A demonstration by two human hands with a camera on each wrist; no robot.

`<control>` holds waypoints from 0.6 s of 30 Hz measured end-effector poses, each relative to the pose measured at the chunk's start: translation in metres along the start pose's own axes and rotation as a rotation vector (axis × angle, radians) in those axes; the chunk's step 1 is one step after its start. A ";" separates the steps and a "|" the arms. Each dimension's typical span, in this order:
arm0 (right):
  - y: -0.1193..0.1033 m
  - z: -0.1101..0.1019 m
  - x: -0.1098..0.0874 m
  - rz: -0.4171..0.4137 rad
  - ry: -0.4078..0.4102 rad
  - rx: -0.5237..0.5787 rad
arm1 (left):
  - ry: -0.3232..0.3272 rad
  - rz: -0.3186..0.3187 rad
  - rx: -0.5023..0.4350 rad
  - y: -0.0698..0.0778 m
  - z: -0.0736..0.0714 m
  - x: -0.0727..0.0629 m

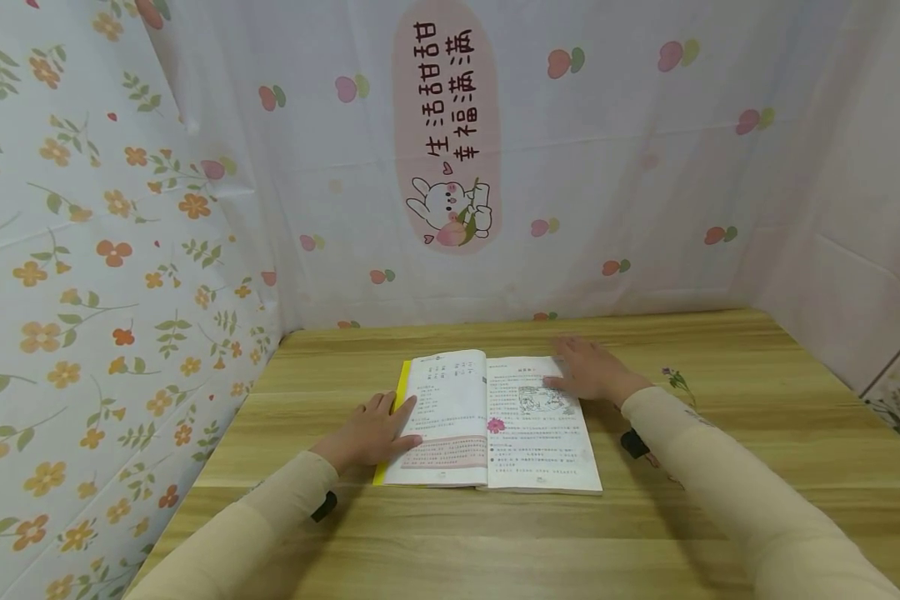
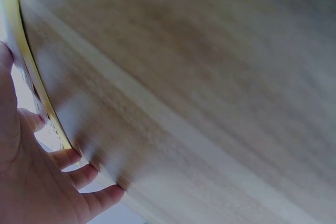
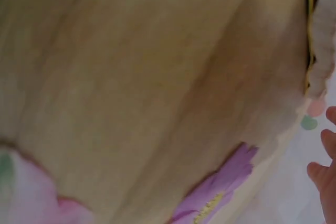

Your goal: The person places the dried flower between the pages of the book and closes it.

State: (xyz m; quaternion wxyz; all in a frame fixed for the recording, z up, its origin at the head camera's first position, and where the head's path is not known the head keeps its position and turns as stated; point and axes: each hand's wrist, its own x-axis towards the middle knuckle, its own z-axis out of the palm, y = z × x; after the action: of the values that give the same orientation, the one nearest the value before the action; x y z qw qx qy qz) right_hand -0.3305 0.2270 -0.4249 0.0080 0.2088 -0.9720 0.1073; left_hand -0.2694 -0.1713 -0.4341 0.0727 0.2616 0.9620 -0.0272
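An open book (image 1: 525,458) with printed pages and a yellow cover edge lies on the wooden table (image 1: 435,550). My left hand (image 1: 375,431) rests at its left edge, thumb across the left page and fingers spread. In the left wrist view, the fingertips (image 2: 86,174) reach the table beside the yellow cover edge (image 2: 31,66). Slightly blurred, my right hand (image 1: 591,370) is over the top right corner of the right page, fingers extended. A pink flower (image 1: 497,426) lies on the book near the spine.
A purple flower with a green stem (image 1: 677,382) lies right of the book, by my right forearm. The right wrist view shows a purple flower (image 3: 215,187) and pink petals (image 3: 37,192) on the table. Patterned curtains (image 1: 307,167) enclose the back and left sides.
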 end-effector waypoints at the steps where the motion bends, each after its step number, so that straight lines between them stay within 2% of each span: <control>1: 0.001 0.001 0.000 -0.008 -0.012 -0.024 | 0.000 0.001 0.004 0.000 0.001 0.000; 5: 0.005 0.005 0.000 -0.026 -0.045 -0.098 | 0.005 0.005 0.007 -0.001 0.002 0.001; 12: 0.007 0.008 0.000 -0.010 -0.066 -0.096 | 0.032 0.012 0.022 -0.001 0.003 0.001; 18: 0.006 0.009 0.001 -0.012 -0.060 -0.105 | 0.027 0.015 0.015 0.000 0.002 0.000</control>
State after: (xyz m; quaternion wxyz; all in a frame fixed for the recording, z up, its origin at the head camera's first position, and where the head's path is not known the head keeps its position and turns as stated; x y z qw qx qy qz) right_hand -0.3339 0.2303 -0.4347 -0.0098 0.2168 -0.9749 0.0499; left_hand -0.2690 -0.1720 -0.4355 0.0580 0.2695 0.9608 -0.0306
